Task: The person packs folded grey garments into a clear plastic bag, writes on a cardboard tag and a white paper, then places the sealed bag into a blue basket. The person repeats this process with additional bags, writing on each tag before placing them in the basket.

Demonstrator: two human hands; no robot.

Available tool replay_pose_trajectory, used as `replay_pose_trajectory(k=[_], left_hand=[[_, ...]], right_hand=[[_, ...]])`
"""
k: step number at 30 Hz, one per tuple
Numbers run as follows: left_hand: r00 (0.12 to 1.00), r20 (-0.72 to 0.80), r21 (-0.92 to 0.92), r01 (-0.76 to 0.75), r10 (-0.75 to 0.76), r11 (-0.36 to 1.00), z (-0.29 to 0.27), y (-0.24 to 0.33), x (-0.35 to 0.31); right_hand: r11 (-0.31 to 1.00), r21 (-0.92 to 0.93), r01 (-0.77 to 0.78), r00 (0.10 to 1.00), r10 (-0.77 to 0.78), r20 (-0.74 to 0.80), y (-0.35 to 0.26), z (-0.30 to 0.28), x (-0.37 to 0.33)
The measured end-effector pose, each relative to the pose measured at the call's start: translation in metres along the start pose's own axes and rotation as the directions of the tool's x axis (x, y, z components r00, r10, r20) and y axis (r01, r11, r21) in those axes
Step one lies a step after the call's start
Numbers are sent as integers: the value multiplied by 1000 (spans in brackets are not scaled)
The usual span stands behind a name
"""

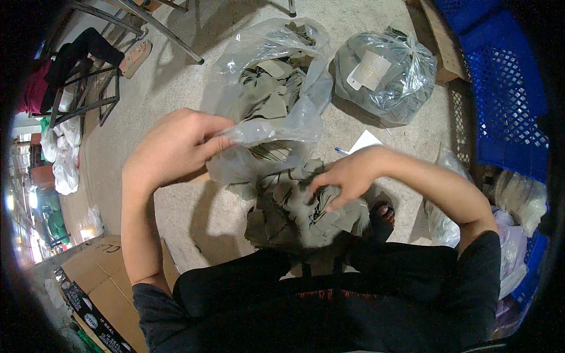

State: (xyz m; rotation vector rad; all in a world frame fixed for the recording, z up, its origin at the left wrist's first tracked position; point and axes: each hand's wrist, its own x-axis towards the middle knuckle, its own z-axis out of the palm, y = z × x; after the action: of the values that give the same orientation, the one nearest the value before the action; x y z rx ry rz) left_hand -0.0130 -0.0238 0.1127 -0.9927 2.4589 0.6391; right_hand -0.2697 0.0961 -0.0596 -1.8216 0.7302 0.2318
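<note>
A clear plastic bag (226, 70) of grey-green cut fabric pieces (273, 97) lies open on the floor ahead of me. My left hand (188, 141) is closed on the near rim of this bag, pinching the film between thumb and fingers. Between my legs a loose heap of the same grey-green fabric pieces (282, 217) reaches up to the bag's mouth. Over the right side of the heap, my right hand (353, 173) points its fingers down, thumb and fingers apart, touching the pieces. What lies beneath its fingertips is partly hidden.
A tied clear bag (406, 88) of similar pieces, with a tag (369, 70) on top, stands at far right. Near it lie white paper (365, 141) and a pen (341, 151). Blue crates (506, 88) line the right; a cardboard box (106, 282) is at lower left. Someone sits far left.
</note>
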Motion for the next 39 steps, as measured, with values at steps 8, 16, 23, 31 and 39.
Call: replay_pose_trajectory(k=[8, 16, 23, 31, 39], left_hand=[[966, 89, -499, -168, 243, 850, 20, -37, 23], [893, 323, 45, 318, -315, 947, 77, -71, 59], [866, -20, 99, 500, -500, 860, 43, -56, 25], [807, -347, -70, 485, -477, 872, 11, -47, 4], [788, -302, 178, 599, -536, 781, 33, -74, -1]], right_hand=[[992, -120, -47, 942, 4, -335, 64, 84, 78], [977, 140, 162, 789, -43, -613, 72, 27, -14], [860, 342, 379, 231, 270, -935, 82, -78, -126], [964, -179, 197, 320, -236, -918, -20, -80, 3], [962, 61, 266, 964, -266, -2, -40, -38, 6]])
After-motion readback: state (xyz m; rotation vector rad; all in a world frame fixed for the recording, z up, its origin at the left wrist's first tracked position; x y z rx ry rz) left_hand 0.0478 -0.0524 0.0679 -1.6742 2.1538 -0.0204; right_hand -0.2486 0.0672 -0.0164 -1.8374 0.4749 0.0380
